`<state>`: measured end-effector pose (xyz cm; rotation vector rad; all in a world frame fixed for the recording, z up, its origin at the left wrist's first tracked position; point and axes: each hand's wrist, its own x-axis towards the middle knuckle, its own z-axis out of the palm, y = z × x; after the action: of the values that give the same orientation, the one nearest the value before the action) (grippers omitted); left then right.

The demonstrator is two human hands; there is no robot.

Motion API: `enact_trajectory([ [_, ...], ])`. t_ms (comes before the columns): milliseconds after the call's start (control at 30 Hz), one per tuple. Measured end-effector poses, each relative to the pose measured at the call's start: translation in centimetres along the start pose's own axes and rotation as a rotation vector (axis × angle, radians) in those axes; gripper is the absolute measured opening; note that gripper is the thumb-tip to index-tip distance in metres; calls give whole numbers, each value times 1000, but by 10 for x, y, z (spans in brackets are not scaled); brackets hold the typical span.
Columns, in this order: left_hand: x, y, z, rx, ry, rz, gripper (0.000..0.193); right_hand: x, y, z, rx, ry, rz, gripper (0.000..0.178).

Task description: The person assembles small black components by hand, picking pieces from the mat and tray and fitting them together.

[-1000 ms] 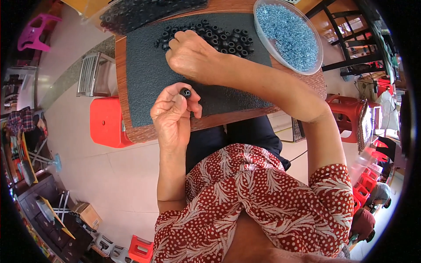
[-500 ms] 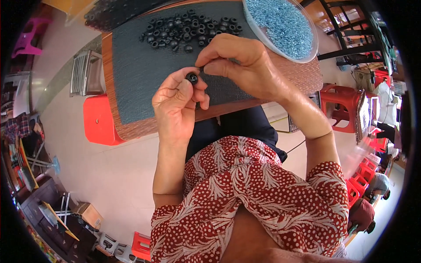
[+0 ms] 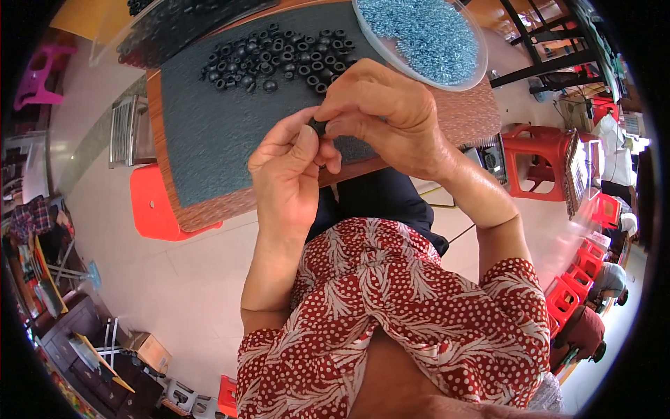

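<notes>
My left hand (image 3: 286,164) is closed, pinching a small black round cap (image 3: 317,127) between thumb and fingertips above the near edge of the mat. Against that cap, from the right, come the pinched thumb and forefinger of my right hand (image 3: 391,119). Whatever lies between those right fingertips is too small and covered to make out. Beyond both hands, a loose spread of similar black hollow caps (image 3: 270,86) lies on the dark grey mat (image 3: 202,133). A round clear tub (image 3: 481,66) of small shiny pale-blue pieces (image 3: 426,38) stands at the far right.
The mat covers much of a wooden table (image 3: 467,115). A clear bin of black parts (image 3: 185,31) sits at the far left. Red stools (image 3: 157,202) flank the table, another red stool (image 3: 534,164) at right. Black chair legs (image 3: 537,52) rise behind the tub.
My right fingertips have come down onto the black cap. The cap has turned, so its round face no longer shows. The table has shifted slightly left and up in view.
</notes>
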<state>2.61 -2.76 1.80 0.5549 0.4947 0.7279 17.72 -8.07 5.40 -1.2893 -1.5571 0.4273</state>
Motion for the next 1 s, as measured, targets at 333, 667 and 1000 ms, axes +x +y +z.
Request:
enact_trajectory([
  [333, 1, 1, 3, 65, -34, -24, 24, -3, -3, -10, -6, -2, 86, 16],
  [667, 0, 1, 9, 72, -8, -86, 22, -5, -2, -12, -68, 4, 30, 16],
  [1000, 5, -3, 3, -39, -3, -197, 22, -8, 2, -13, -65, -14, 26, 16],
])
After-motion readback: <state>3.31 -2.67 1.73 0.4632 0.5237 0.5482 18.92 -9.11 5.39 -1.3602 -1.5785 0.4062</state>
